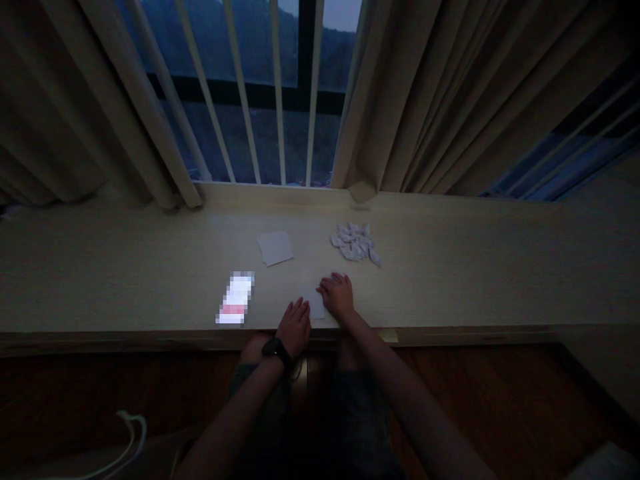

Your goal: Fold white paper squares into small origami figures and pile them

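A small white sheet of paper (pixel 315 305) lies on the pale ledge (pixel 450 280) near its front edge, between my two hands. My left hand (pixel 295 327), with a dark watch at the wrist, rests at the sheet's left side, its fingers stretched out. On the right, my right hand (pixel 338 295) lies over the sheet's upper right edge with fingers extended. Beyond it sits a pile of several folded white paper pieces (pixel 354 241). A short stack of square white sheets (pixel 277 248) lies farther back to the left.
A lit phone-like screen (pixel 236 298), blurred out, lies left of my hands. Behind the ledge stand white window bars (pixel 280 120), with beige curtains (pixel 415 100) on both sides. A pale looped cord (pixel 133 433) shows at the lower left, above the dark wooden floor (pixel 475 400).
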`<state>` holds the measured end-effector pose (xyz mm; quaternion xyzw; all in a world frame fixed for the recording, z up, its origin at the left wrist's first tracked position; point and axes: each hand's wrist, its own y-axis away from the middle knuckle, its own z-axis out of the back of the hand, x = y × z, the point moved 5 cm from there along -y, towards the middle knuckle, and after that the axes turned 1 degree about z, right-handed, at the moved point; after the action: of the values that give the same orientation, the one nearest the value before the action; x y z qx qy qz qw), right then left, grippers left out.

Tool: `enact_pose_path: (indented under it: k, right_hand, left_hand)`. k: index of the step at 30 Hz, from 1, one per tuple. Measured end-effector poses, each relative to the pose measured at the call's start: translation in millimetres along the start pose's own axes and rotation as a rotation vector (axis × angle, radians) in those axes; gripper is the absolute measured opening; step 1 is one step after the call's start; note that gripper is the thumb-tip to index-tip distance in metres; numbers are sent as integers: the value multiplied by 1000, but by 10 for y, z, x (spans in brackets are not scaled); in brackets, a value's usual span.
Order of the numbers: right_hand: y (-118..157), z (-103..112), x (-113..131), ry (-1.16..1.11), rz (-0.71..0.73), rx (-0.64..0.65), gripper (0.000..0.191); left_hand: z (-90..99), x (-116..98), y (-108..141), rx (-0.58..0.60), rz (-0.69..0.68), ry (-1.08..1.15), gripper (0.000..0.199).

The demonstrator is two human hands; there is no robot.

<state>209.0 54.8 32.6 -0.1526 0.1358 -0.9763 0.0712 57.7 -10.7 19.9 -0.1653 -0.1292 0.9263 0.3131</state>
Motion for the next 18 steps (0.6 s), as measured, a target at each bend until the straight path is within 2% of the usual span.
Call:
enact_pose_path:
  k: [3, 6, 8, 10, 13, 18]
  right_hand:
    - [-41, -26, -41, -33, -22, -45, 21]
    - [-41, -29, -47, -50, -6, -86, 18]
    - [-36, -27, -45, -57, 19, -95, 16]
    - [-42, -30, -60, -63, 18, -92, 17]
    - [-82, -57, -122, -66, -74, -72, 20]
    - [-204, -114, -209, -63, -329, 5, 25]
  left_hand:
    - [19, -16, -76, 8, 35, -8, 35]
    - [39, -13, -256, 58, 109, -35, 26]
    - [56, 7, -384, 60, 162, -65, 28]
    - [58, -1, -473, 40, 129, -68, 35]
    - [23, 13, -498, 17, 98, -47, 40]
    - [-37, 51, -458, 6, 94, -13, 40]
